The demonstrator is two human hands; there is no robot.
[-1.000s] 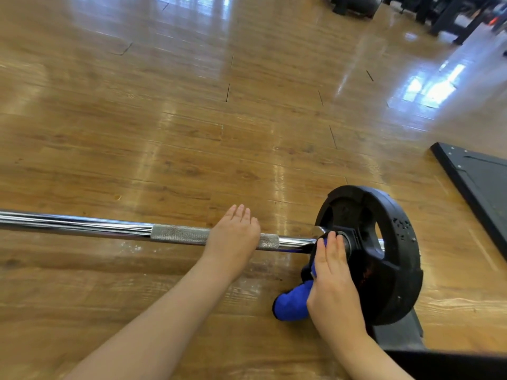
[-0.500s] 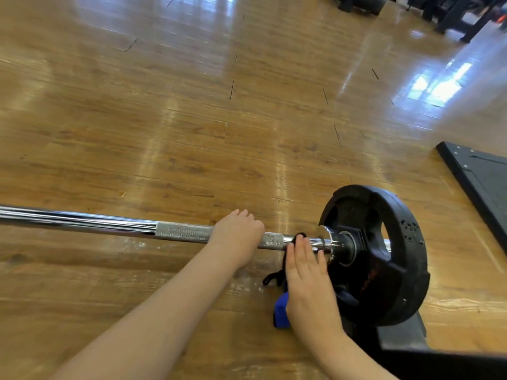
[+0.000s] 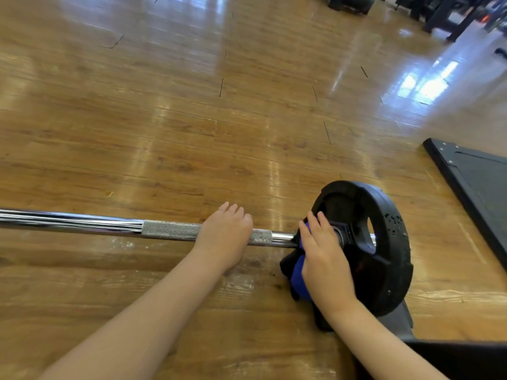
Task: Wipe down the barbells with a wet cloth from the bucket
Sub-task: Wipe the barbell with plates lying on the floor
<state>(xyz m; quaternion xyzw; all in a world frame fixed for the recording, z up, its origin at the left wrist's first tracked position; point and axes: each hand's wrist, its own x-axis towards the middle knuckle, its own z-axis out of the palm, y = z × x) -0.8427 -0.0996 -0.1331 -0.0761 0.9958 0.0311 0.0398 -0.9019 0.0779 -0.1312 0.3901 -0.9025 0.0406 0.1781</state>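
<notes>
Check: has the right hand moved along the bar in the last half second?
Yes. The right hand with the blue cloth slid back toward the weight plate, away from the left hand, which stays on the knurled bar.

A glossy wooden floor [image 3: 192, 119] fills the view. A black mat [image 3: 477, 182] lies at right; dark gym equipment [image 3: 444, 12] stands far back.

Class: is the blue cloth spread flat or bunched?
Bunched: the cloth hangs in folds under the right hand, pressed around the bar.
</notes>
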